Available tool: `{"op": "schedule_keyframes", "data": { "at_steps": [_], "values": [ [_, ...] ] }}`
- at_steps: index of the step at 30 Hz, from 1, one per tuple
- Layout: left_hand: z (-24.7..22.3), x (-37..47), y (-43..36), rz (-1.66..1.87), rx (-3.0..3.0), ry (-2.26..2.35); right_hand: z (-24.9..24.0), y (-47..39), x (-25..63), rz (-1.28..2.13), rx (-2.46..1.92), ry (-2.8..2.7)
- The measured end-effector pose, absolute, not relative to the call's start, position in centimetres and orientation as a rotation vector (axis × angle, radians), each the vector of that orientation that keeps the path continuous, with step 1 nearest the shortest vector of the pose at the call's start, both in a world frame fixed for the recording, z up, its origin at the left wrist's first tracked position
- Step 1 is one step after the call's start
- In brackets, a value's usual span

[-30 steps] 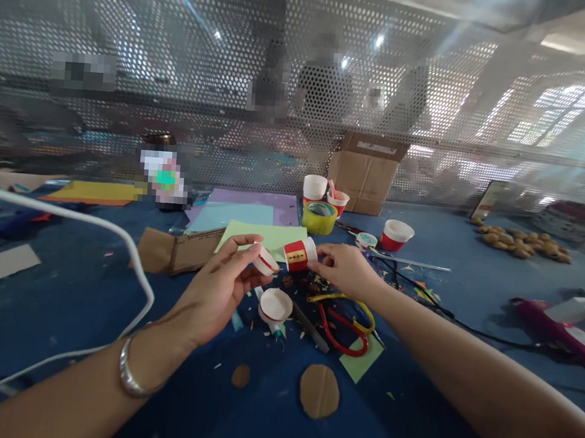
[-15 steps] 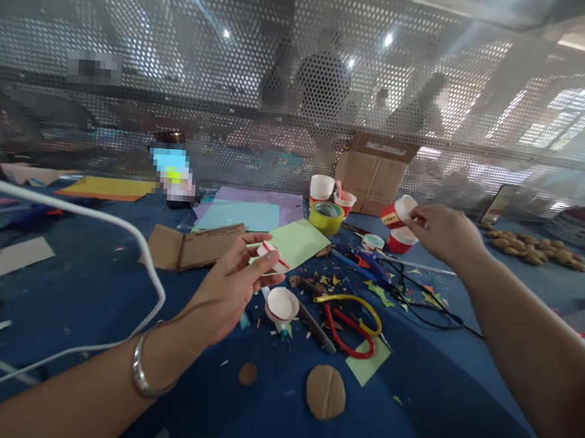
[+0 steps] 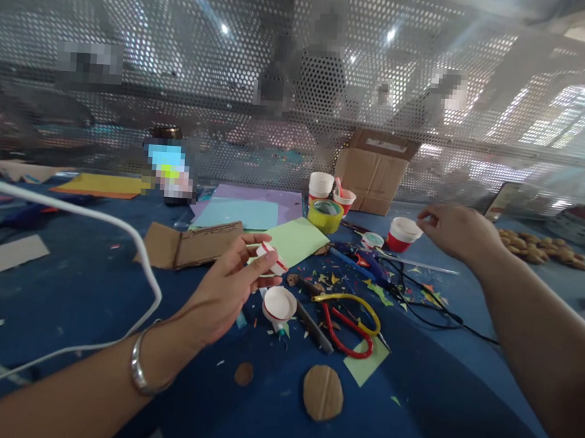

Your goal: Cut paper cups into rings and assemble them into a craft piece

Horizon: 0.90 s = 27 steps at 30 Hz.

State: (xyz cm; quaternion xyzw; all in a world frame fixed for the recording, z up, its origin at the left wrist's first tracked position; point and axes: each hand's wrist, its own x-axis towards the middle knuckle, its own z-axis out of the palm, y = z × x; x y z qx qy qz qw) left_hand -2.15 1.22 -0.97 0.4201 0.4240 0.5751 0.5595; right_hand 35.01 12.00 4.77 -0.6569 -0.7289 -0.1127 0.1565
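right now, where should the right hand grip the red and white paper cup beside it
Likely the white upper wall of the red and white paper cup, from the right: it stands upright, mouth up, the right hand hovers on that side, and a round white and teal item lies to its left.

Looks like a craft workshop to me: paper scraps (image 3: 379, 294) litter a blue worktable (image 3: 228, 421). From the middle of the clutter, coloured sheets (image 3: 237, 213) lie at eleven o'clock, a tape roll (image 3: 318, 221) at one, red-and-white paper cups (image 3: 402, 243) and what seems a corded glue gun (image 3: 379, 273) at two, a cardboard disc (image 3: 323, 392) at five. A perforated metal screen (image 3: 205, 106) stands at twelve.
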Motion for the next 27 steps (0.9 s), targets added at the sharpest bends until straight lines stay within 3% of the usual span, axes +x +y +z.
{"op": "schedule_keyframes", "data": {
  "at_steps": [4, 6, 9, 14, 19, 27],
  "values": [
    [-0.7, -1.9, 1.0, 1.300, 1.005, 0.992, 4.1, 8.6, 29.3, -0.140, -1.628, -2.156],
    [-0.5, -1.8, 0.7, 1.265, 1.030, 0.976, 3.6, 6.3, 25.6, 0.216, -1.323, -2.179],
    [-0.3, -1.7, 0.2, 1.197, 1.073, 0.929, 3.0, 3.4, 21.1, 0.476, -1.053, -2.268],
    [0.0, -1.7, -0.5, 1.064, 1.172, 0.853, 2.5, 1.9, 18.7, 0.574, -0.848, -2.355],
    [-0.4, -3.3, 0.0, 1.092, 1.452, 1.123, 1.6, 2.2, 19.3, 0.563, -0.946, -2.264],
    [-2.0, -4.9, 0.4, 0.813, 2.042, 1.329, -0.3, 2.6, 19.8, 0.543, -0.987, -2.357]
  ]
}}
